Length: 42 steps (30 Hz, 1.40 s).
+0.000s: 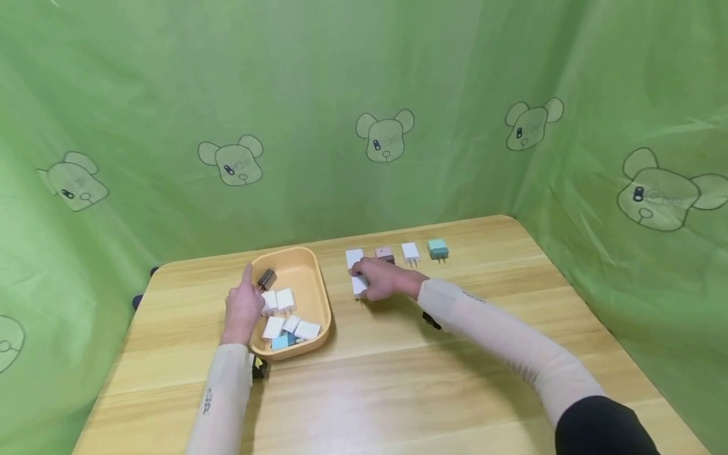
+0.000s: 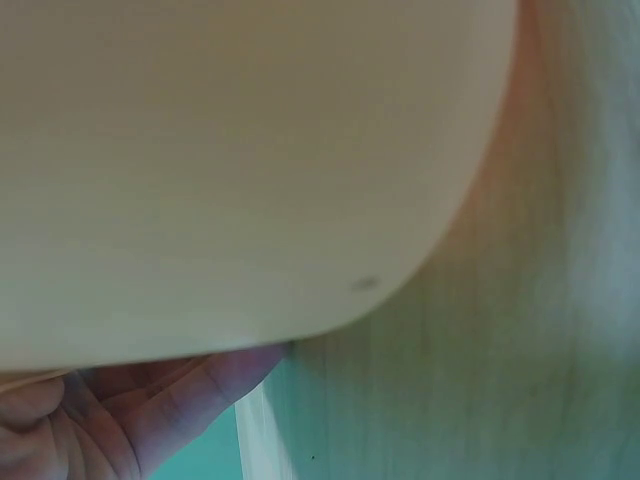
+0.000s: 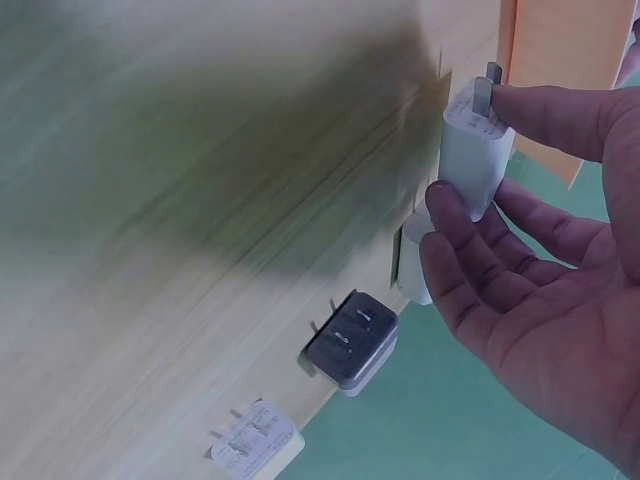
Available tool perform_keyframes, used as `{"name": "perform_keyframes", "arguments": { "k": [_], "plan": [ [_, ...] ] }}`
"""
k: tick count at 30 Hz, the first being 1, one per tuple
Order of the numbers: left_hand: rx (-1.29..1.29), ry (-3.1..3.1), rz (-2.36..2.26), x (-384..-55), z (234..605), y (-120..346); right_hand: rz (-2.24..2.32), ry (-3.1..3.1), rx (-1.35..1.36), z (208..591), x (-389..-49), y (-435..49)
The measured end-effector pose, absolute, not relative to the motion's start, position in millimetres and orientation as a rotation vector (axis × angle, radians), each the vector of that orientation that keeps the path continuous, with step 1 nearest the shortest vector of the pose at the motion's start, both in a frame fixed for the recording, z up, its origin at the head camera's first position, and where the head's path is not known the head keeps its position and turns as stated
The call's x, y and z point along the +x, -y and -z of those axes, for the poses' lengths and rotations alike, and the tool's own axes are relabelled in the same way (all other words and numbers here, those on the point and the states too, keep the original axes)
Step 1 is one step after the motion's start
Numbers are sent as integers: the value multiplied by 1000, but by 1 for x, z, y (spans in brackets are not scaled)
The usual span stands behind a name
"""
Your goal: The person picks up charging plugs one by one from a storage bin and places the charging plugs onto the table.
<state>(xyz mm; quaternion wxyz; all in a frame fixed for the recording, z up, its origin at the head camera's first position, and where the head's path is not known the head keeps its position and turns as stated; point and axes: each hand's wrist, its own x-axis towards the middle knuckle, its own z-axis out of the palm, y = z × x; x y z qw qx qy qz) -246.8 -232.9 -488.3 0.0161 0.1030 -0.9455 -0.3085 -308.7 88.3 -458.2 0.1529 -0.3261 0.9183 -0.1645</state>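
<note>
My right hand (image 1: 382, 278) pinches a white plug-in charger (image 3: 472, 155) between thumb and fingertips, its flat metal prongs showing by the thumb. Just beyond it, another white charger (image 1: 354, 256) heads a row at the back of the table. A purplish-brown charger (image 1: 384, 253), a white charger (image 1: 410, 252) and a teal charger (image 1: 437, 248) continue that row to the right. At the orange tray's (image 1: 324, 297) left side, my left hand (image 1: 243, 309) grips the rim, index finger pointing forward. The tray wall hides much of that hand in the left wrist view.
Inside the tray lie several white chargers (image 1: 285, 299), a black charger (image 1: 266, 279) and a light blue charger (image 1: 282, 341). The wooden table (image 1: 364, 385) ends at a green curtain (image 1: 318, 126) printed with bear heads, behind and at both sides.
</note>
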Motion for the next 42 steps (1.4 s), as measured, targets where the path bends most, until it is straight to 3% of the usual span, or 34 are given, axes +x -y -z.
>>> {"name": "perform_keyframes", "arguments": {
  "k": [20, 42],
  "plan": [
    [317, 2953, 934, -247, 489, 234, 435, -2611, -923, 463, -306, -89],
    [313, 2944, 935, -248, 488, 234, 589, -2660, -984, 440, -322, -90]
  ]
}}
